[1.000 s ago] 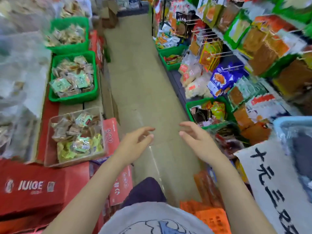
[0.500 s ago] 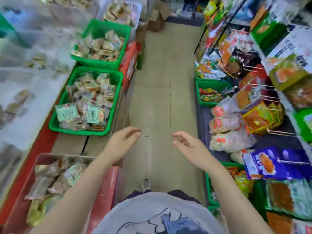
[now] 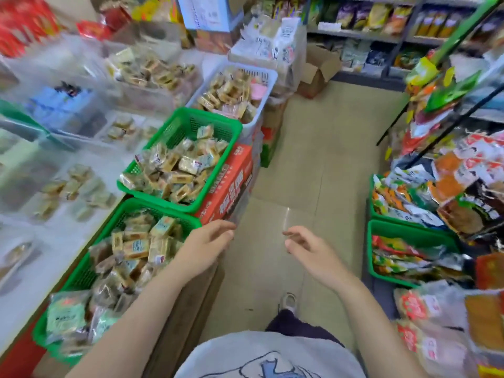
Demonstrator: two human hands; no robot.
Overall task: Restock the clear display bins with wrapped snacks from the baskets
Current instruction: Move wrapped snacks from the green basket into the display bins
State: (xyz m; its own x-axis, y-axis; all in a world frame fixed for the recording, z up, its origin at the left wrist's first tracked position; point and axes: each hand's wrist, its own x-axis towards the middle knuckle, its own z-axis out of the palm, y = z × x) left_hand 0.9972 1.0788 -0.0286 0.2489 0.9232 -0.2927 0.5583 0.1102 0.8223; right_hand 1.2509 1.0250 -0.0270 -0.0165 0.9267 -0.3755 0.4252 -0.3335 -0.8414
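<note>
Beige floor tiles [image 3: 313, 165] run down a narrow shop aisle between stacked goods as I stand with both arms held out over it. Wrapped snacks [image 3: 174, 170] fill the baskets on my left: a near green basket [image 3: 191, 218] by my left forearm, a second green basket [image 3: 231, 126] just beyond it, and a pale blue basket [image 3: 270, 75] farther still. Clear display bins [image 3: 90, 102], blurred in this view, line the bench to the far left of those baskets, some holding a few wrapped pieces. My left hand [image 3: 204, 246] hovers just past the near basket's right corner, its grip released, fingers straight and holding nothing. My right hand [image 3: 313, 252] floats over the aisle, well apart from any stock, fingers loosely curled, its grip likewise empty. A red carton [image 3: 231, 184] sits under the second green basket. More green baskets [image 3: 409, 233] of bagged snacks stand on the right, and an open cardboard box [image 3: 319, 72] rests on the floor at the far end below shelves [image 3: 381, 25] of packets.
</note>
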